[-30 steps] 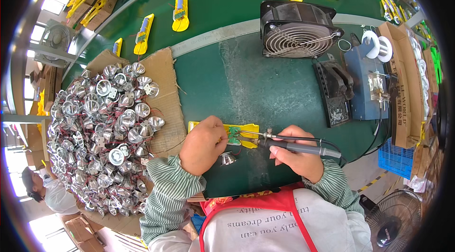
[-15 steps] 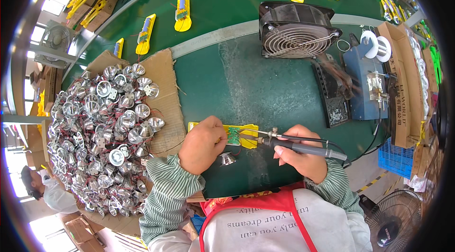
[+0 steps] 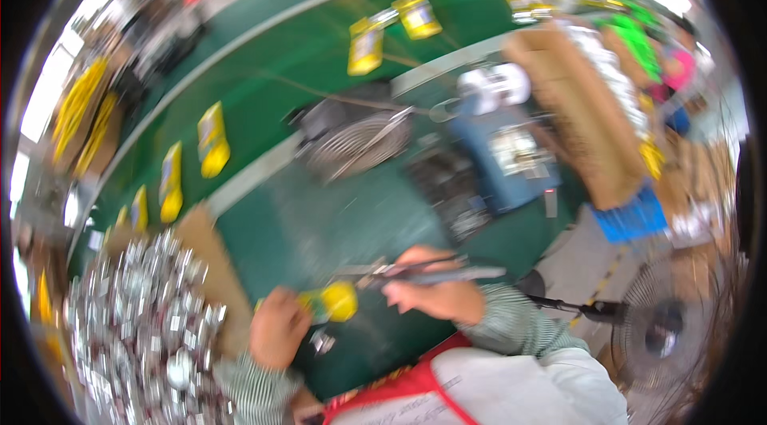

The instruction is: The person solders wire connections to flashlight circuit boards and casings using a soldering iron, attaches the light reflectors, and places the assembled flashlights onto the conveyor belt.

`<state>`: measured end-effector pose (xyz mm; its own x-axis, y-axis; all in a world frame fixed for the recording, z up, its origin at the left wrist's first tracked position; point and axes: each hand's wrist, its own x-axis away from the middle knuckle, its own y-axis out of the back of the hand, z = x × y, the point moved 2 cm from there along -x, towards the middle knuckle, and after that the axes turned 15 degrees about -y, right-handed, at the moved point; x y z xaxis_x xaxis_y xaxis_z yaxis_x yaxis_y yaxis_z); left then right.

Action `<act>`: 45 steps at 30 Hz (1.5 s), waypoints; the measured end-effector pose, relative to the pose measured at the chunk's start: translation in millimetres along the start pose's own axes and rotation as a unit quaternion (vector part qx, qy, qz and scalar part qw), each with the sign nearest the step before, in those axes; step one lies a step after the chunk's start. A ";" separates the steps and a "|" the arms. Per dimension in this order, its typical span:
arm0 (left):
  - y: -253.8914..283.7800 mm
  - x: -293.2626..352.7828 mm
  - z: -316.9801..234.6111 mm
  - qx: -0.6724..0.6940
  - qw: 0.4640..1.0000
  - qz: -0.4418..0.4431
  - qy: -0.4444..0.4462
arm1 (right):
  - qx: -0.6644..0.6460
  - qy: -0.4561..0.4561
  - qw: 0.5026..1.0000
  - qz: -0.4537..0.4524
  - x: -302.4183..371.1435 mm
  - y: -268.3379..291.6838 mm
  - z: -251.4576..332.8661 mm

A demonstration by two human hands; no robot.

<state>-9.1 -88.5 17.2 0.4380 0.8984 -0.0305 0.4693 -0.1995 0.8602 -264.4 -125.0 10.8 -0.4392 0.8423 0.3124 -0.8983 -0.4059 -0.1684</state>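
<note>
Motion smears the whole view. My right hand [image 3: 435, 285] is closed around the dark handle of a soldering iron [image 3: 479, 273], its tip pointing left above the bench. A yellow plastic housing [image 3: 340, 301] with a green circuit board [image 3: 317, 307] lies below and left of the tip, apart from it. Over the housing's left end, my left hand [image 3: 278, 327] is closed with its fingers curled; what they pinch is hidden. A small silver reflector cup [image 3: 322, 341] lies on the green bench just right of that hand.
A large heap of silver reflectors [image 3: 144, 321] is at the left, beside cardboard [image 3: 220, 257]. Ahead stand a black fan [image 3: 355, 137] and a blue machine [image 3: 503, 161] with white spools [image 3: 495, 88]. Yellow housings [image 3: 213, 141] lie on the far green strip; a standing fan [image 3: 663, 329] is right.
The view has swung right, so the bench things shift left. The iron's tip has come away from the circuit board, toward the housing's right end. My left hand stays by the housing.
</note>
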 end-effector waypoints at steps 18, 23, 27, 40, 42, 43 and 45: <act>28.4 30.8 1.7 -0.168 0.981 0.073 -0.057 | -0.024 0.010 0.998 0.057 -0.8 3.6 -7.7; 26.5 46.1 35.4 -0.212 0.975 0.060 -0.010 | -0.033 0.012 0.999 0.025 1.7 2.5 2.8; 45.3 12.1 61.9 -0.243 0.966 0.046 0.072 | -0.038 -0.041 0.998 0.011 -3.8 14.0 -3.3; 44.3 -246.7 185.5 0.050 0.967 -0.205 0.144 | 0.002 -0.042 0.999 -0.018 -20.0 22.3 -4.5; 31.8 -276.5 193.3 0.007 0.972 -0.210 0.109 | 0.006 -0.072 0.997 -0.016 -24.2 24.5 -4.8; 26.3 -291.5 195.6 -0.069 0.977 -0.187 0.071 | 0.002 -0.075 0.997 -0.024 -25.6 26.2 -5.5; 22.4 -298.9 206.2 -0.152 0.979 -0.132 0.038 | -0.023 -0.097 0.995 -0.023 -28.7 27.0 -3.5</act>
<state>28.7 -442.2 -59.3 0.2679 0.9320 -0.2443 0.3033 0.1591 0.9395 -276.0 -159.0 -6.0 -0.3957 0.7743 0.4939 -0.9181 -0.3475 -0.1907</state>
